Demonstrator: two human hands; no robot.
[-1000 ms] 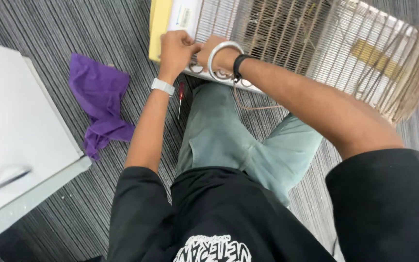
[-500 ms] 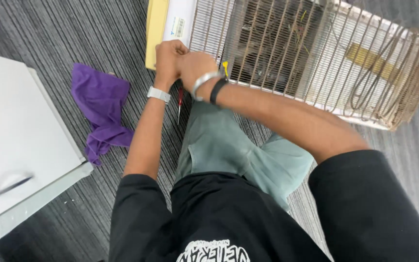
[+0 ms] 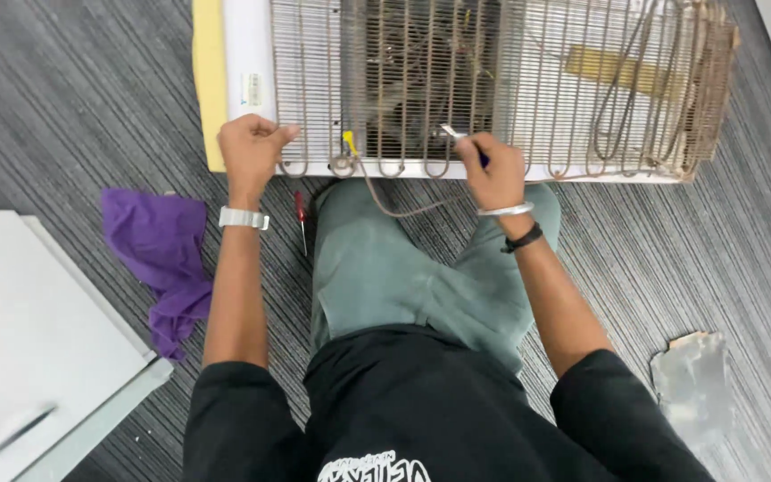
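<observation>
Hands at the near edge of a wire condenser grille, one gripping, one holding a small tool.

Your left hand is clamped on the white edge of the appliance beside the grille's left end. Your right hand is closed around a slim metal tool whose tip touches the grille near its middle; its dark handle barely shows, so what kind of tool it is stays unclear. The grille is rusty, with thin vertical wires over looping tube, and lies flat on a white panel with a yellow strip at its left. Its top is cut off by the frame, and the dark parts behind it are hard to make out. Below the grille, by your left wrist, lies a red-handled screwdriver; further left, a purple cloth.
</observation>
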